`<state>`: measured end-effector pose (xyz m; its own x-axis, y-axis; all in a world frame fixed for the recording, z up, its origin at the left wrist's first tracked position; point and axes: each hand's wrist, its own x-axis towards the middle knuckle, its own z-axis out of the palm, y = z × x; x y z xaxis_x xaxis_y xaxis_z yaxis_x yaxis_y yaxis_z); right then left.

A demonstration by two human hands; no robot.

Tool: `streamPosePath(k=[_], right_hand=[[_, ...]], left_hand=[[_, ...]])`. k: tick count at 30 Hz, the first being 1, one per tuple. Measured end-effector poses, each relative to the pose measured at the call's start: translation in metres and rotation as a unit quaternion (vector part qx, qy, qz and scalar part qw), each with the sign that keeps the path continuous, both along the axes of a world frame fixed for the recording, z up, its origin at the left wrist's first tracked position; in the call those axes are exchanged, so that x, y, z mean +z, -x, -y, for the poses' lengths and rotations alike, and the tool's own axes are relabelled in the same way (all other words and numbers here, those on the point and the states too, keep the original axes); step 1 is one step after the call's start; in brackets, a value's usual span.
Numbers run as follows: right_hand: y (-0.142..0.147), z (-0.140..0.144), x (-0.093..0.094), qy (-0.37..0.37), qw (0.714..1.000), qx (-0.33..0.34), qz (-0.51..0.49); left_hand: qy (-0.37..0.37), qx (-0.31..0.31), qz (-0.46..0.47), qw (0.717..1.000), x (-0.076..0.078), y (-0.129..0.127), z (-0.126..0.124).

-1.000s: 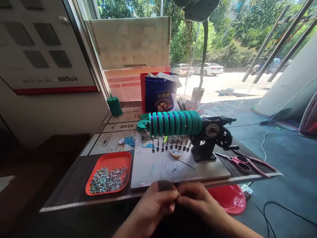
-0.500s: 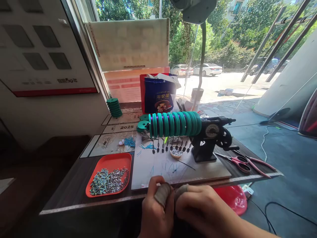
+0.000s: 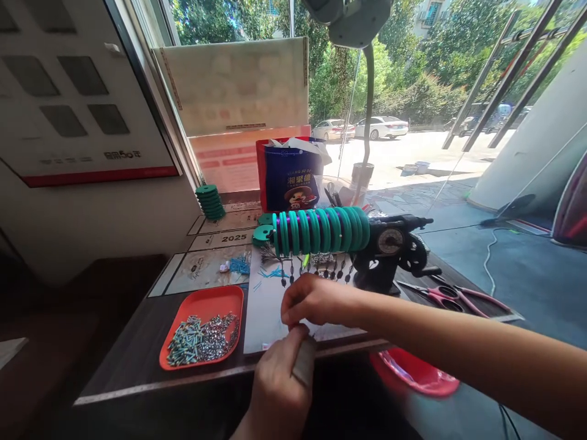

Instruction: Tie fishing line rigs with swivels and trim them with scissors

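Right hand [image 3: 312,299] pinched shut over the white board [image 3: 266,305], contents hidden, left hand [image 3: 279,379] curled beneath: risks dropping something tiny.

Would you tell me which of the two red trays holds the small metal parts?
The red tray on the tabletop, left of the white mat, holds them. The other red tray sits below the table edge on the right, with no such pile visible.
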<state>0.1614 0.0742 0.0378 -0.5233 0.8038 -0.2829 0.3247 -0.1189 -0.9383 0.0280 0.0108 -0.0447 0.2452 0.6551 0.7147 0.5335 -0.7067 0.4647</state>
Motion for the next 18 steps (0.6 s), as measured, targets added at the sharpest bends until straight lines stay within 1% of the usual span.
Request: streamPosePath(k=[1,2,3,4,5,6,7,8,9,10,11,12,13,14,16,18], right_hand=[[-0.002,0.006,0.001,-0.015,1.0,-0.003,0.003],[-0.005,0.014,0.001,-0.047,0.999,-0.015,0.008],[-0.01,0.023,-0.001,-0.105,0.994,-0.033,0.016],[-0.016,0.035,-0.005,-0.178,0.982,-0.06,0.029],[-0.022,0.047,-0.011,-0.312,0.944,-0.087,0.06],[-0.029,0.058,-0.018,-0.457,0.879,-0.102,0.094],[-0.035,0.068,-0.027,-0.565,0.808,-0.106,0.125],[-0.04,0.076,-0.036,-0.638,0.752,-0.08,0.144],[-0.043,0.082,-0.045,-0.683,0.711,-0.049,0.161],[-0.045,0.086,-0.053,-0.712,0.679,-0.028,0.176],[-0.044,0.088,-0.059,-0.729,0.659,-0.014,0.186],[-0.043,0.088,-0.064,-0.738,0.646,-0.012,0.194],[-0.04,0.088,-0.068,-0.743,0.638,-0.019,0.201],[-0.037,0.086,-0.07,-0.744,0.636,-0.028,0.204],[-0.031,0.084,-0.071,-0.738,0.639,-0.042,0.212],[-0.029,0.083,-0.071,-0.73,0.645,-0.047,0.221]], left_hand=[[0.042,-0.013,-0.011,0.999,0.006,0.0,-0.001],[0.108,-0.025,-0.01,0.994,0.012,0.0,-0.001],[0.182,-0.033,0.002,0.983,0.018,0.0,-0.002],[0.254,-0.042,0.028,0.966,0.024,-0.001,-0.003],[0.367,-0.064,0.084,0.924,0.029,-0.002,-0.005],[0.471,-0.09,0.147,0.865,0.032,-0.003,-0.006],[0.562,-0.124,0.21,0.791,0.034,-0.003,-0.008],[0.63,-0.152,0.268,0.713,0.035,-0.004,-0.009],[0.672,-0.169,0.311,0.65,0.035,-0.004,-0.011],[0.698,-0.175,0.343,0.604,0.035,-0.004,-0.011],[0.714,-0.17,0.366,0.572,0.034,-0.005,-0.012],[0.724,-0.16,0.382,0.551,0.032,-0.005,-0.012],[0.729,-0.155,0.396,0.537,0.031,-0.006,-0.011],[0.732,-0.157,0.407,0.524,0.03,-0.006,-0.011],[0.733,-0.168,0.427,0.502,0.028,-0.007,-0.011],[0.734,-0.176,0.439,0.488,0.027,-0.008,-0.01]])
